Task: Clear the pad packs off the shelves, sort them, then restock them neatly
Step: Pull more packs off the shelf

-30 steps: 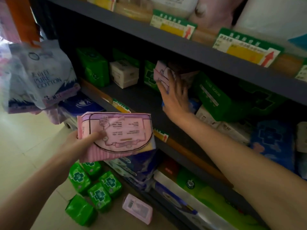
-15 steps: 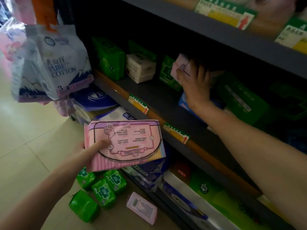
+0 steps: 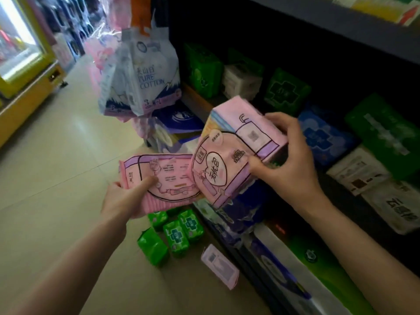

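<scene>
The right hand (image 3: 293,164) has its grip closed around a thick pink pad pack (image 3: 236,151), fingers curled over the far top edge and thumb pressed on the printed front; the pack is tilted, held out in front of the shelf (image 3: 250,110). The left hand (image 3: 127,198) grips a flatter pink pad pack (image 3: 166,180) by its near left corner, thumb lying across the top face and fingers hidden underneath. The two pink packs overlap, the thicker one's lower left edge sitting over the flatter one's right end.

Below the left grip, on the tiled floor (image 3: 68,155), lie several small green pad packs (image 3: 172,235) in a loose cluster, with a small pale pink pack (image 3: 220,266) just right of them. Beyond the right grip, on the shelf, stand green packs (image 3: 286,92) and a white box (image 3: 243,81), with a blue pack (image 3: 322,135) just behind the fingers. Above the left grip, a white "PURE COTTON" bag (image 3: 147,76) hangs at the shelf's end.
</scene>
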A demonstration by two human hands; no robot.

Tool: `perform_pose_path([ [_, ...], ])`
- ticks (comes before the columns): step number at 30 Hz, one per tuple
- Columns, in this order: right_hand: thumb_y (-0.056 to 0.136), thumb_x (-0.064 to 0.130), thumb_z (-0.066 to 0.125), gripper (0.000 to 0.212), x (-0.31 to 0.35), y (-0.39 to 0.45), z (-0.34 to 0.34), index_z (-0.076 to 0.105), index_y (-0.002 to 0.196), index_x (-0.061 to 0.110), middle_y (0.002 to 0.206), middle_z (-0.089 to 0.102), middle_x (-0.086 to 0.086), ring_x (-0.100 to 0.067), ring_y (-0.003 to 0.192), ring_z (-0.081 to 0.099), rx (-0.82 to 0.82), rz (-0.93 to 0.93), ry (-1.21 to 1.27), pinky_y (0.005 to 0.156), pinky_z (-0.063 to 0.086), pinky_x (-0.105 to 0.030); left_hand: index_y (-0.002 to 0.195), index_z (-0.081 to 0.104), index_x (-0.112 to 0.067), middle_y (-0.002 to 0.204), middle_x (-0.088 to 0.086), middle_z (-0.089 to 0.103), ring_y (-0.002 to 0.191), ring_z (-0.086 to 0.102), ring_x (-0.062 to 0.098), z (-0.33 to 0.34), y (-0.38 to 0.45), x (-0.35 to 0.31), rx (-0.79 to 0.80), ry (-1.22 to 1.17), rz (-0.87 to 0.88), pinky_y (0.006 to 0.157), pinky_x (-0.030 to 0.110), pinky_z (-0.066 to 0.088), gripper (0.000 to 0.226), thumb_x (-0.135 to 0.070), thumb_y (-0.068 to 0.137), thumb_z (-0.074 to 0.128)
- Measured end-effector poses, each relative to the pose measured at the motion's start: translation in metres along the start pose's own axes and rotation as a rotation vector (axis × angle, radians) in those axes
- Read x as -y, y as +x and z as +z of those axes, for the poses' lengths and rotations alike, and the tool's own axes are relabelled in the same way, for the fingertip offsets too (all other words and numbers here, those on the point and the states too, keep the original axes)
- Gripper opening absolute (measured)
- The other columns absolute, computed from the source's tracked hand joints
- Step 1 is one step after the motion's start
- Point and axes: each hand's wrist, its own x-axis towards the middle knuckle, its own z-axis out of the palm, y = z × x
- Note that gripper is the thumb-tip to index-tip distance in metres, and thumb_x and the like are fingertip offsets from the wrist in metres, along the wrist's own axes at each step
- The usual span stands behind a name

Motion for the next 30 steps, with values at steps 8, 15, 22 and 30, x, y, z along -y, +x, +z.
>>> perform_pose_path([
  [8, 0.061, 0.036, 0.079, 0.077, 0.009, -0.054, 0.083, 0.041, 0.127, 0.025, 0.130, 0.032, -0.006, -0.022, 0.116, 0.035, 0.052, 0.003, -0.371, 0.093, 0.046, -0.038, 0.097, 0.058, -0.010, 0.075, 0.004, 0.060, 0.061, 0.052, 0.013, -0.029, -0.036, 0.056, -0.044, 0.035, -0.257, 0.048, 0.023, 0.036, 0.028, -0.028, 0.079, 0.071],
  [15, 0.080, 0.015, 0.073, 0.067, 0.020, -0.092, 0.111, 0.039, 0.137, 0.017, 0.140, 0.038, -0.004, -0.012, 0.111, 0.057, 0.665, -0.064, 0.136, 0.092, 0.053, -0.029, 0.088, 0.055, -0.014, 0.072, 0.003, 0.057, 0.062, 0.049, 0.016, -0.063, -0.058, 0.073, 0.126, -0.001, -0.523, 0.056, 0.024, 0.035, 0.040, -0.042, 0.066, 0.073],
  [22, 0.058, 0.063, 0.074, 0.113, 0.006, -0.054, 0.101, 0.012, 0.149, 0.038, 0.158, 0.000, 0.004, -0.020, 0.144, 0.006, 0.955, 0.198, -0.259, 0.114, 0.013, -0.049, 0.075, 0.055, -0.014, 0.059, 0.003, 0.054, 0.048, 0.044, 0.014, -0.078, -0.061, 0.077, 0.314, 0.147, -0.524, 0.052, 0.023, 0.029, 0.069, -0.056, 0.020, 0.059],
  [30, 0.086, 0.049, 0.053, 0.040, -0.044, -0.085, 0.104, 0.053, 0.117, 0.024, 0.104, 0.068, -0.001, -0.017, 0.095, 0.067, 1.290, 0.853, 0.355, 0.081, 0.053, -0.030, 0.066, 0.054, -0.011, 0.039, -0.003, 0.054, 0.056, 0.042, 0.018, -0.080, -0.051, 0.066, 0.433, 0.453, -0.496, 0.056, 0.023, 0.032, 0.068, -0.057, 0.016, 0.055],
])
